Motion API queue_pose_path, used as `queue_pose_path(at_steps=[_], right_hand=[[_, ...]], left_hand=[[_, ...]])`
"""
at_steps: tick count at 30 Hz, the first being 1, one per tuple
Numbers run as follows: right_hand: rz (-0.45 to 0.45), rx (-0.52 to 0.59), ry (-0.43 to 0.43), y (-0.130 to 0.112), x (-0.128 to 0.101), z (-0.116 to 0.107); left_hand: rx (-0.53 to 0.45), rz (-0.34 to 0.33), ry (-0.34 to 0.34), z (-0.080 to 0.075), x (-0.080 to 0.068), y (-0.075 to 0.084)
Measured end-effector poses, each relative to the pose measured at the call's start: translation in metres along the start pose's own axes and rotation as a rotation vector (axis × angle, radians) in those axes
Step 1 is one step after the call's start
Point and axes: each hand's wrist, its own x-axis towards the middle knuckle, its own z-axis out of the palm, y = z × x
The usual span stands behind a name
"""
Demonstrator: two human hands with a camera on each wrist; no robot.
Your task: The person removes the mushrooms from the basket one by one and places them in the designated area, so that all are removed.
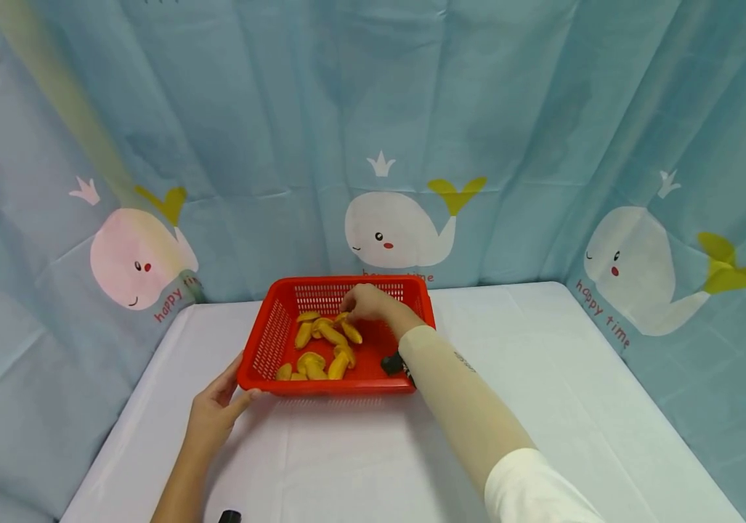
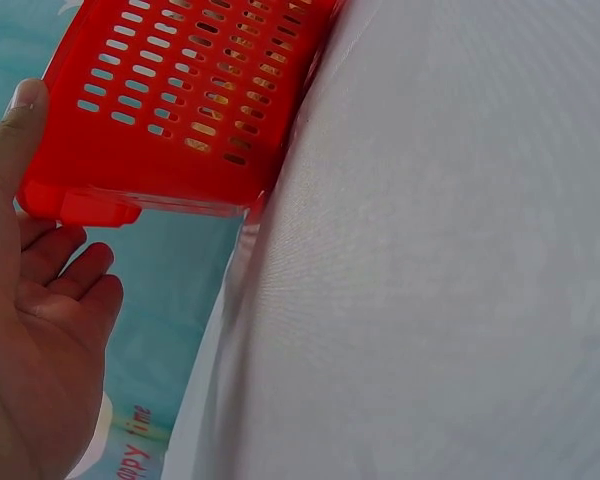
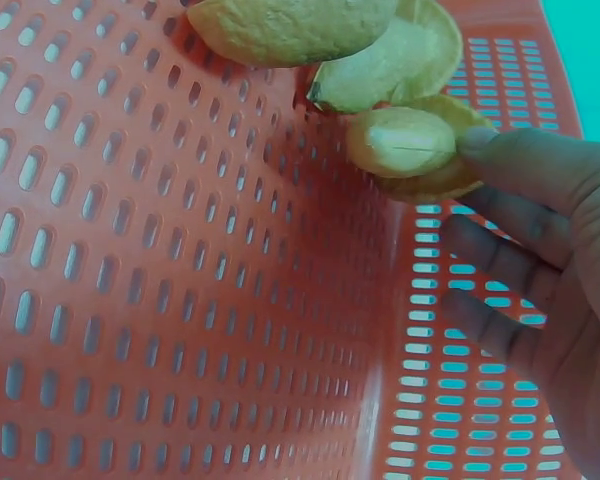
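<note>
"happy time" lettering (image 1: 590, 298) on blue curtain (image 1: 248, 145)

From here I see a glossy plastic basket (image 1: 330, 387), matt, slightly rough mushrooms (image 1: 330, 334), a smooth tablecloth (image 1: 320, 457) and a far creased-fabric curtain (image 1: 268, 145).

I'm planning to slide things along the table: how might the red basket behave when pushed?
The red basket would probably slide rather than tip, being wide and low. Its perforated walls suggest it is light and may flex slightly. The yellow mushrooms inside look loose and might shift.
</note>
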Motion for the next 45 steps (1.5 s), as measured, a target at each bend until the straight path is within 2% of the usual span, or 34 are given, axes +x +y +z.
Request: queue_pose_path(at_steps=[7, 18, 30, 39, 45], right_hand=[[-0.032, -0.011, 0.016, 0.001, 0.0, -0.002], [-0.09, 0.004, 0.036, -0.019, -0.013, -0.022], [-0.151, -0.009, 0.108, -0.031, -0.038, -0.046], [-0.211, 0.023, 0.181, -0.038, -0.057, -0.059], [-0.237, 0.061, 0.233, -0.043, -0.074, -0.068]], left_hand=[[0.003, 0.009, 0.0, 0.002, 0.0, 0.0], [0.037, -0.002, 0.012, 0.0, 0.001, 0.001], [0.061, -0.042, 0.021, 0.001, 0.001, 0.001], [0.016, 0.005, 0.013, 0.002, 0.0, 0.001], [0.022, 0.008, 0.018, 0.002, 0.001, 0.001]])
